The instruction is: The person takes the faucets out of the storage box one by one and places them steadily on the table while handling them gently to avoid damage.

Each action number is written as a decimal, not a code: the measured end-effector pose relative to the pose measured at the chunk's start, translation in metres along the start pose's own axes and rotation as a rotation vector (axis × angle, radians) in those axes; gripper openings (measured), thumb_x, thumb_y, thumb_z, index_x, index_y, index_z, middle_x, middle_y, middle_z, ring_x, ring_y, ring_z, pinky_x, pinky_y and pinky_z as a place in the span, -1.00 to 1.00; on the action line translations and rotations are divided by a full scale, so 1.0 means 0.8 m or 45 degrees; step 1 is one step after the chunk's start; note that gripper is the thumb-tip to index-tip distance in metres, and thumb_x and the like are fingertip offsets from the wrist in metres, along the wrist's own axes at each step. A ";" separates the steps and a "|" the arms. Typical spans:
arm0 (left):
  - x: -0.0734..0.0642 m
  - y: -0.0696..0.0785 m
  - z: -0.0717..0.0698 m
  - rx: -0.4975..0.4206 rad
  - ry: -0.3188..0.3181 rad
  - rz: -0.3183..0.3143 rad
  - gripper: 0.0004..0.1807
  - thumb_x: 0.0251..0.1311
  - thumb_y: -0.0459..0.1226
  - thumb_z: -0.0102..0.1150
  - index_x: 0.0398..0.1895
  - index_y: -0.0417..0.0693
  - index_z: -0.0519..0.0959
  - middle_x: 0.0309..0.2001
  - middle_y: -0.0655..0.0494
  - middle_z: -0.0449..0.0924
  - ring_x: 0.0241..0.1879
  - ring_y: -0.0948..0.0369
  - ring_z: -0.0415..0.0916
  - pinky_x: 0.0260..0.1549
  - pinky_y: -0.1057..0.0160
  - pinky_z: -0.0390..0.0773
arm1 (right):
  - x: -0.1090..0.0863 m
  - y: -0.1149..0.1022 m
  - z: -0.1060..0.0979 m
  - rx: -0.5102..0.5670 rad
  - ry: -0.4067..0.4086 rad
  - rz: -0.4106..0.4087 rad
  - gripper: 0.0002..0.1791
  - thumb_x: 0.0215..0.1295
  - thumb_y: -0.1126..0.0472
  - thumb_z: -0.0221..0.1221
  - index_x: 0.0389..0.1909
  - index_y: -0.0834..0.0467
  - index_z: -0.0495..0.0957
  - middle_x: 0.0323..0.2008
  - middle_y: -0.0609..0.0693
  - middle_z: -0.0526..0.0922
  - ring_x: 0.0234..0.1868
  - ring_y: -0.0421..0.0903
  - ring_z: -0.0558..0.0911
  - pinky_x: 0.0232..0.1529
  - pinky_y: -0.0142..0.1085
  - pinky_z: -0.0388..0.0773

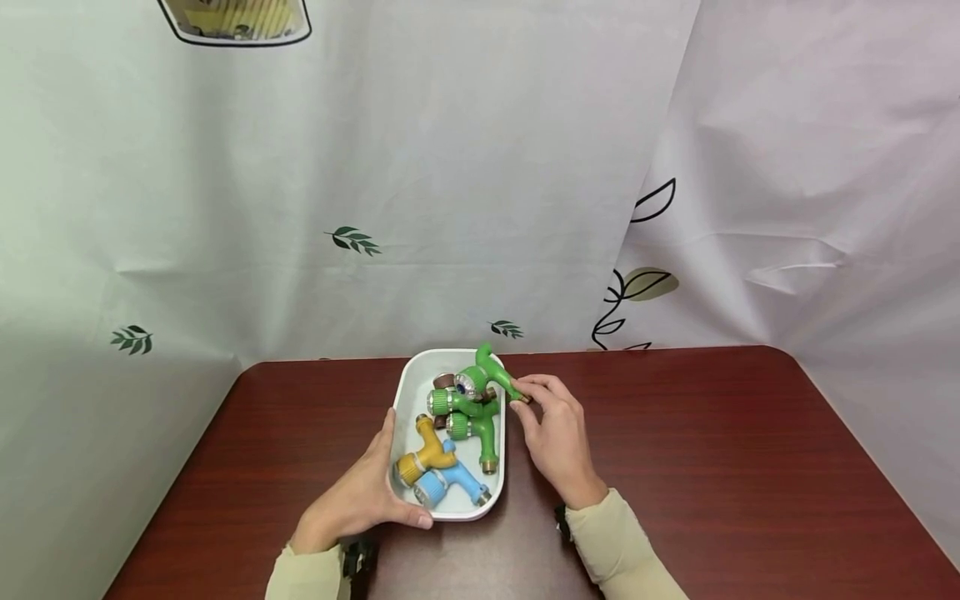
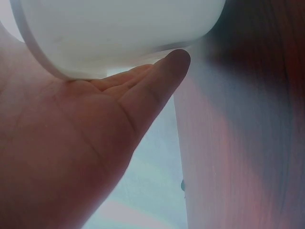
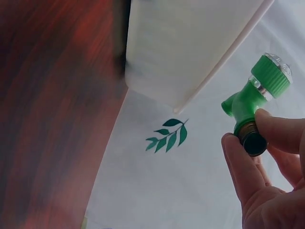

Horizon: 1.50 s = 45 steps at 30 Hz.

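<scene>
A white plastic tray point(image 1: 422, 372) holds several water taps. My right hand point(image 1: 553, 429) pinches a green tap point(image 1: 495, 369) by its brass threaded end, above the tray's far right part. In the right wrist view this tap point(image 3: 248, 101) is raised beside the tray wall, thumb and fingertips around its thread. Lower in the tray lie two more green taps, one with its outlet point(image 1: 487, 442) toward me. A yellow tap point(image 1: 431, 450) overlaps a blue tap point(image 1: 459, 477) near the front. My left hand point(image 1: 360, 492) rests along the tray's left side, fingers extended, thumb at the near edge.
Brown parts point(image 1: 444, 381) lie partly hidden under the green taps. The tray stands on a dark red wooden table point(image 1: 697, 450), close to its far edge. Behind the table hangs a white curtain point(image 1: 480, 167) with leaf prints.
</scene>
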<state>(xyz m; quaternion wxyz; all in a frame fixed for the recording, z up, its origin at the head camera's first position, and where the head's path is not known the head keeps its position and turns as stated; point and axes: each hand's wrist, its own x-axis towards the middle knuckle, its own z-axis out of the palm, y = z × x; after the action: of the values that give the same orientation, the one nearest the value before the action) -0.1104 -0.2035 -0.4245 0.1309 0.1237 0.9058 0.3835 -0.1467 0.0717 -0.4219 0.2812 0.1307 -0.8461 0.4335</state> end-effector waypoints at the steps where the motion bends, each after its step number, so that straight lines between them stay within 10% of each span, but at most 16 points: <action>1: 0.000 0.000 0.000 0.000 0.001 0.001 0.73 -0.41 0.13 0.71 0.56 -0.35 -0.45 0.57 -0.38 -0.36 0.53 -0.22 -0.25 0.40 -0.21 -0.01 | 0.000 0.001 -0.001 -0.004 0.001 0.005 -0.68 0.11 0.40 0.44 -0.06 0.21 0.75 -0.08 0.02 0.67 -0.13 -0.09 0.67 -0.18 -0.19 0.60; 45: 0.000 -0.001 0.000 -0.008 0.003 0.011 0.74 -0.42 0.13 0.71 0.55 -0.36 -0.44 0.57 -0.38 -0.35 0.54 -0.21 -0.25 0.40 -0.21 -0.02 | 0.010 0.029 -0.026 -0.092 0.053 0.329 -0.73 0.16 0.41 0.40 -0.09 0.25 0.74 -0.10 0.11 0.67 -0.23 0.00 0.68 -0.24 -0.15 0.61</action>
<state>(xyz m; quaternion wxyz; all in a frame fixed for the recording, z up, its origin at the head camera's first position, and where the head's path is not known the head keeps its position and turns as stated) -0.1103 -0.2038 -0.4251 0.1286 0.1266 0.9042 0.3871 -0.1561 0.1027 -0.4229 0.2451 0.0012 -0.8649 0.4381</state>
